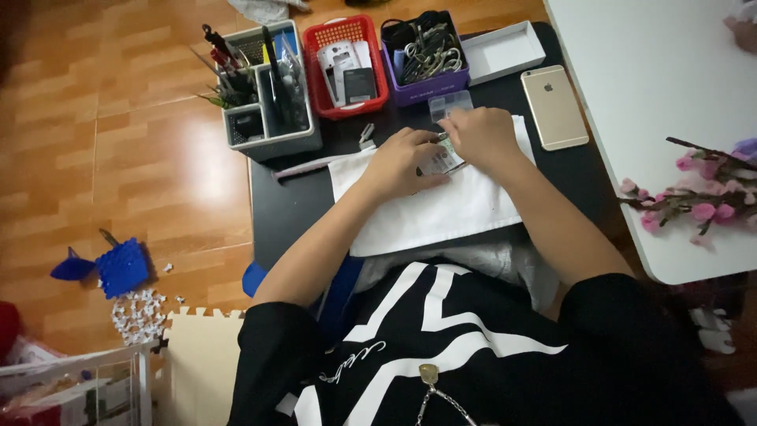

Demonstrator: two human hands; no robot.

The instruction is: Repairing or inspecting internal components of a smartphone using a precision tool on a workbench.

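My left hand [400,164] and my right hand [482,139] meet over a white cloth [441,209] spread on a small black table [284,209]. Between them lies a small flat clear case [440,161]; my left fingers press on it and my right hand covers its far end, pinching something small I cannot make out. A second small clear box [449,104] sits just beyond my right hand.
At the table's back stand a grey organiser with pens [264,91], a red basket [345,63], a purple basket of metal tools [424,55] and a white tray [505,51]. A gold phone [553,106] lies right. A white table with pink blossoms [694,197] adjoins. Blue toys [110,268] litter the wooden floor.
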